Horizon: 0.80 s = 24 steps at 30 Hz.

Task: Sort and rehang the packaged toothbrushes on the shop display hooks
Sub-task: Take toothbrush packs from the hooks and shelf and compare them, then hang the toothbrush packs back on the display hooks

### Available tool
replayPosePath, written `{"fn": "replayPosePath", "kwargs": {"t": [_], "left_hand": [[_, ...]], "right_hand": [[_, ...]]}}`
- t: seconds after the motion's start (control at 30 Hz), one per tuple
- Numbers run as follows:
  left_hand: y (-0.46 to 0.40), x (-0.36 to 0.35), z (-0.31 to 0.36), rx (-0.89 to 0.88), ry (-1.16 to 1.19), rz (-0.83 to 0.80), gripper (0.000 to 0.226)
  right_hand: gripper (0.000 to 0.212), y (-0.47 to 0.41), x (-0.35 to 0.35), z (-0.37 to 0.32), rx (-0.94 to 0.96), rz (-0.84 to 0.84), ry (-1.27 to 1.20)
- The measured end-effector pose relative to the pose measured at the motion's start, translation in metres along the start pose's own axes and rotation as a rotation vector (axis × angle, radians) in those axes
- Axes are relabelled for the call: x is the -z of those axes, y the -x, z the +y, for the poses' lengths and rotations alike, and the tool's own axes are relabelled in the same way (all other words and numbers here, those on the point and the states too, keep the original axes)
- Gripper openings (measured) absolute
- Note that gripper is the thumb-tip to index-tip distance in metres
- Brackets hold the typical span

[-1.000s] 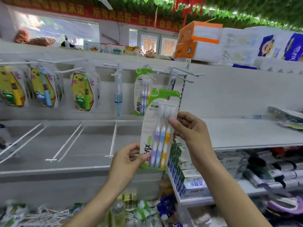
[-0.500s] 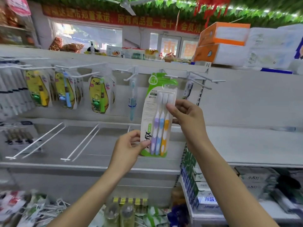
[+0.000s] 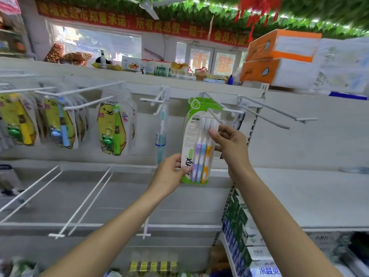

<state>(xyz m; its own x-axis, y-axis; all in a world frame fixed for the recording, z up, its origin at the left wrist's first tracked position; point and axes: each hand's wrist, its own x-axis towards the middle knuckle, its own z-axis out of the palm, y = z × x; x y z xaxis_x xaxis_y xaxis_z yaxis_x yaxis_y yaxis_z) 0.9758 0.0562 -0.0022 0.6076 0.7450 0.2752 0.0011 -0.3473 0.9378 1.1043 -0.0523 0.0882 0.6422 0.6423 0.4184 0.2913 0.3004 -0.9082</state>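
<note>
Both forearms reach up from below. The left hand point(image 3: 169, 174) pinches the lower left edge of the three-brush toothbrush pack point(image 3: 199, 144), thumb on the front. The right hand point(image 3: 231, 144) pinches the pack's right side near the bristle heads, its fingers point(image 3: 214, 134) curled round the edge. Just above those fingers, the pack's green top sits at a white display hook point(image 3: 217, 108). Left of the fingers, farther back, hang a single blue toothbrush point(image 3: 161, 134) and yellow bear packs point(image 3: 111, 128).

The right hand point(image 3: 229, 144) hides the three-brush pack's point(image 3: 196, 140) right edge; an identical pack behind shows only its green top. Shelf goods along the bottom edge blur.
</note>
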Motion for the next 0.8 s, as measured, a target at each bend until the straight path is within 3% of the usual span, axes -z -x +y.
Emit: {"fn": "replayPosePath", "kwargs": {"t": [0.27, 0.57, 0.67, 0.8], "left_hand": [[-0.055, -0.005, -0.012, 0.005, -0.087, -0.068, 0.03], [-0.067, -0.007, -0.025, 0.094, -0.145, -0.071, 0.028], [-0.059, -0.004, -0.029, 0.153, -0.27, -0.166, 0.034], [-0.05, 0.005, -0.033, 0.152, -0.555, -0.24, 0.031]], "right_hand": [[0.017, -0.051, -0.015, 0.028, -0.022, 0.075, 0.016], [0.009, -0.061, -0.015, 0.042, -0.014, 0.073, 0.076], [0.03, -0.055, -0.007, 0.049, -0.038, 0.088, 0.198], [0.034, -0.031, 0.018, 0.058, -0.017, 0.078, 0.435]]}}
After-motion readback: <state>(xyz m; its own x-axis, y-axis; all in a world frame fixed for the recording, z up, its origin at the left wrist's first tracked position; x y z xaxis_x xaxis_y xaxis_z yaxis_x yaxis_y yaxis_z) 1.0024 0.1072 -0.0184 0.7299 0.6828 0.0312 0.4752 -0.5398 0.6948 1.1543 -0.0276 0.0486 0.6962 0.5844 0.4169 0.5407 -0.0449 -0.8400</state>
